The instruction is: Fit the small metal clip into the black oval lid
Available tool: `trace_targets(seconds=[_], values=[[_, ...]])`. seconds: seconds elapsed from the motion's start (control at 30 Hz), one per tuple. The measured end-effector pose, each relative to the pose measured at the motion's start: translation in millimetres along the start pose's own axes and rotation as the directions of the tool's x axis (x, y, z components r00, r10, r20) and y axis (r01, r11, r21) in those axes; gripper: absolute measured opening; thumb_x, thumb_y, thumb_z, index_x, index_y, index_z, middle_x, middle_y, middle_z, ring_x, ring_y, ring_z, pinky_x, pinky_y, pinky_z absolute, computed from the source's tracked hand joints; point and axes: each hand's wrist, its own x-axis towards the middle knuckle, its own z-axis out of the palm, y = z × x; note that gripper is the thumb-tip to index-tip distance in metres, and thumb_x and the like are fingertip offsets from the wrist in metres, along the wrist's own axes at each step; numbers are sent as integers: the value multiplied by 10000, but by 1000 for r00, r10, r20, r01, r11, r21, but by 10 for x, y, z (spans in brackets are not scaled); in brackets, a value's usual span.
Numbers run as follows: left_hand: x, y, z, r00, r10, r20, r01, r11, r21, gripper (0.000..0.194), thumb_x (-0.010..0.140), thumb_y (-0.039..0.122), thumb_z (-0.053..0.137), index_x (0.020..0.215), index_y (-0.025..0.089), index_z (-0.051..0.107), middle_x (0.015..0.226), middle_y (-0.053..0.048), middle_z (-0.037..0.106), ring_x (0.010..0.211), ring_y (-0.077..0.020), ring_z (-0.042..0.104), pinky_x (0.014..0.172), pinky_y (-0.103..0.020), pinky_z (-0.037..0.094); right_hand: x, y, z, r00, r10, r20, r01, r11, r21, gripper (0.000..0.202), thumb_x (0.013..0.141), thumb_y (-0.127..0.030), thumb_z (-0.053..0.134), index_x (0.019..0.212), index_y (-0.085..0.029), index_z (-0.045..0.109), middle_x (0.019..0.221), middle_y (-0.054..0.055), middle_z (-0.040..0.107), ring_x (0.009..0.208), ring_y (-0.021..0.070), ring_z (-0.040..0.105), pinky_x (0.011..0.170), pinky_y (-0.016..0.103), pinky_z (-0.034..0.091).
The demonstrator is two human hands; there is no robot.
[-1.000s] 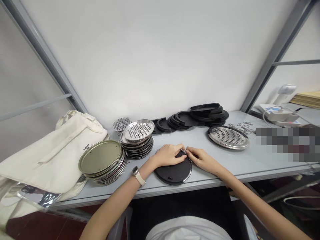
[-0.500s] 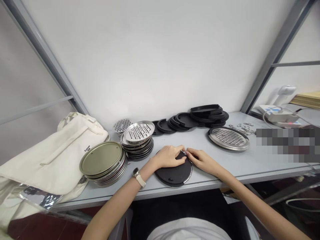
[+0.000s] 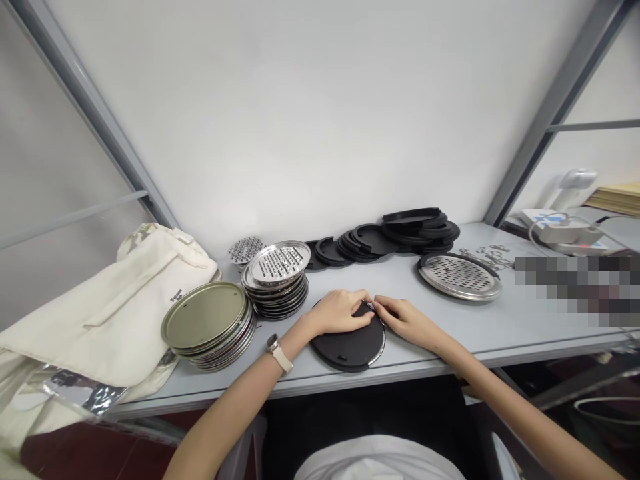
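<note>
A round black disc [image 3: 347, 347] with a partly bare metal rim lies near the table's front edge. My left hand [image 3: 343, 312] rests over its upper part, thumb and fingers closing around a small shiny piece [image 3: 371, 305] at the disc's upper right edge. From the right, my right hand [image 3: 404, 321] pinches at the same small piece, which the fingertips largely hide. A perforated metal disc [image 3: 457, 275] with a partial black rim lies to the right, and small metal clips [image 3: 493, 255] are scattered behind it.
Black rings [image 3: 375, 240] are heaped along the wall. Left of my hands stand a stack of metal grater discs [image 3: 280, 263] and a stack topped by an olive disc [image 3: 205, 315]. A cream bag [image 3: 130, 300] lies far left. White devices [image 3: 560, 227] sit at the right.
The camera view has shifted very slightly. Both hands keep nearly the same position at the black disc's upper right edge.
</note>
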Motion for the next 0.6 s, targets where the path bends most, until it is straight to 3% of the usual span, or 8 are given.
trace_targets(seconds=[0.23,0.6], values=[[15,-29,20,1000,-14,-4,14,995,-98,183,841,346,560,944,195,577,574,58,457,522,-99,436,511,-220,287,6,9,7,1000,1,-5,-1,1000,8,349,955,-379,321,733,-182,505,637,-6,553,579,127,486,574,239,361],[25,-36,14,1000,-19,11,21,992,-124,196,837,343,564,954,189,598,571,55,451,517,-98,419,511,-219,280,4,7,21,1000,5,-25,-5,1000,18,349,948,-384,330,704,-187,484,609,-19,510,566,122,460,555,234,353]])
